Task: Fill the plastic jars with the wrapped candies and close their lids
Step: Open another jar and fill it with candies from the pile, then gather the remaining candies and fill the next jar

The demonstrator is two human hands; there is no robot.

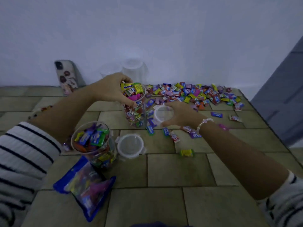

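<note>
A clear plastic jar (136,112) packed with wrapped candies stands upright in the middle of the table. My left hand (111,89) curls round its rim from the left, fingers over the top candies. My right hand (178,114) grips a clear round lid (164,113) just right of that jar, low over the table. A second full jar (95,143) stands open nearer me on the left, and another clear lid (130,145) lies flat beside it. A heap of wrapped candies (196,94) is spread across the far right of the table.
An opened blue candy bag (85,184) lies at the front left. A phone (67,76) leans on the wall at the back left, with two empty clear jars (132,69) beside it. Loose candies (186,152) are scattered around my right wrist. The table's right edge (268,125) runs diagonally.
</note>
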